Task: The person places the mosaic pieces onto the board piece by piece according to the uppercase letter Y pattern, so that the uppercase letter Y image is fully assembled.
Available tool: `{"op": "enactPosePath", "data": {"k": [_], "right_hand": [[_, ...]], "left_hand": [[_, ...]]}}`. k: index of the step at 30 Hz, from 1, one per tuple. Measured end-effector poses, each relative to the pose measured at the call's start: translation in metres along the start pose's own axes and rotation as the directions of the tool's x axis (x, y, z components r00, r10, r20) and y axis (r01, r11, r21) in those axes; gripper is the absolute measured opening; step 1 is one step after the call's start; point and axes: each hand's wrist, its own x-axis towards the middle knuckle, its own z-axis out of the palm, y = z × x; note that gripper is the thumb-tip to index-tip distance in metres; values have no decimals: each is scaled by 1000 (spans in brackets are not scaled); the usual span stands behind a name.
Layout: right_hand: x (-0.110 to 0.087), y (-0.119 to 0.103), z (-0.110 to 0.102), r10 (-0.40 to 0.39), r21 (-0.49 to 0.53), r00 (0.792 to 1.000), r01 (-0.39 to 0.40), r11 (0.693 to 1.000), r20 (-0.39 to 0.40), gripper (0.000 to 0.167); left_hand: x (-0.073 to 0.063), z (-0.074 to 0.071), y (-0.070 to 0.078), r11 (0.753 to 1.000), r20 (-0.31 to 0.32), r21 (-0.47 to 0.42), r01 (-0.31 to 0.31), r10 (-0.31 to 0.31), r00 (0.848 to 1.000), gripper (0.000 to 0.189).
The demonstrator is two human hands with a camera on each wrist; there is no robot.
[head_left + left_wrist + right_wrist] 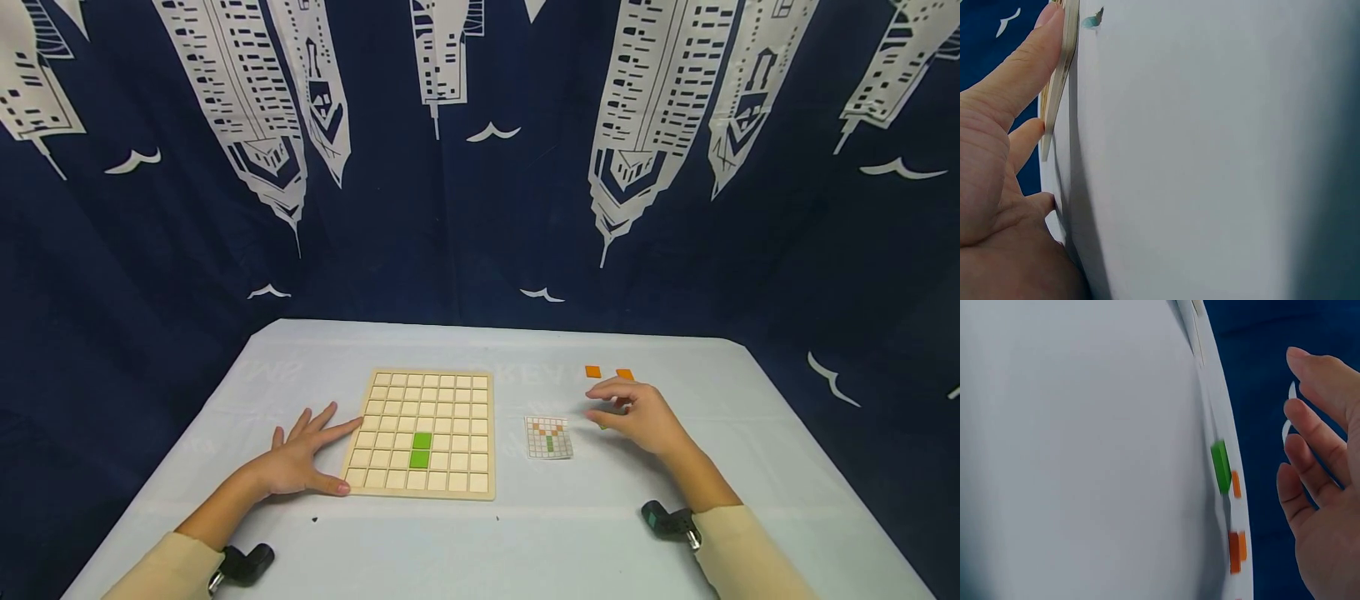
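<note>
— Two green tiles (422, 441) sit in the grid board (443, 423); how should such tiles handle?

— Probably light, stiff and fairly hard, with smooth faces that may slip. A loose tile is best pinched by two opposite edges; a seated one offers little edge, so a fingertip would have to lift one side.

— And the board?

— It looks like thin, rigid wood, light for its area. Hold is best taken at the outer rim, away from the cells.

— State of the fingers?

— On the left hand (296, 462) they are spread, with index finger and thumb against the board's left edge. On the right hand (637, 417) they are loosely bent, thumb apart, gripping nothing visible; that hand hangs over the right side of the worktop (420, 550).

— Count and location?

— One board, left of centre, seven cells by seven; both seated greens lie in its middle column, toward the near side. One pattern card (550, 437), just right of the board. One loose green tile (1221, 467), mostly hidden by the right hand in the head view. Orange tiles (593, 372): two show at the far right in the head view, three in the right wrist view, so at least three.
</note>
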Motion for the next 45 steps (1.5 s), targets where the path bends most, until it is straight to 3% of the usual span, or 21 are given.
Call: {"op": "enactPosePath", "data": {"k": [9, 20, 33, 45], "right_hand": [[5, 21, -14, 60, -83, 994, -52, 995, 96, 35], [11, 34, -25, 119, -149, 968, -87, 985, 220, 34], [17, 37, -27, 137, -154, 951, -96, 983, 278, 34], [22, 37, -28, 105, -115, 936, -69, 991, 335, 30]], "left_hand": [[1, -1, 0, 1000, 1, 5, -2, 2, 1000, 109], [1, 0, 0, 1000, 5, -5, -1, 1, 1000, 109], [1, 0, 1, 1000, 2, -7, -4, 4, 1000, 109], [0, 0, 1, 1000, 7, -2, -2, 2, 1000, 108]]}}
